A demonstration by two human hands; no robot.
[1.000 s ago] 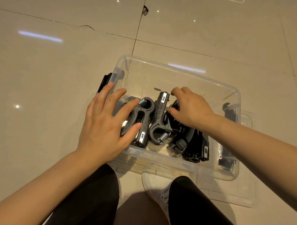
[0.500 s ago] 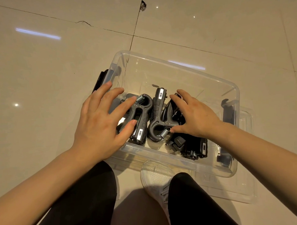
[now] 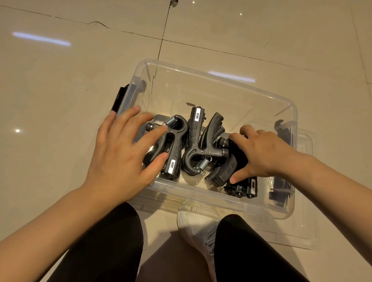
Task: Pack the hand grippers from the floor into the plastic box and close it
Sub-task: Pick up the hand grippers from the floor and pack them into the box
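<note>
While the hand grippers point(image 3: 194, 149) already lie jumbled inside the clear plastic box point(image 3: 221, 81) on the floor, the left hand point(image 3: 121, 156) rests on the left one with fingers straight and spread. The right hand point(image 3: 264, 152) curls its fingers and thumb round a black handle at the right. They look stiff and fairly heavy, springs prone to snag, so take each by its ribbed handle; lid point(image 3: 310, 237) seems under the box.
</note>
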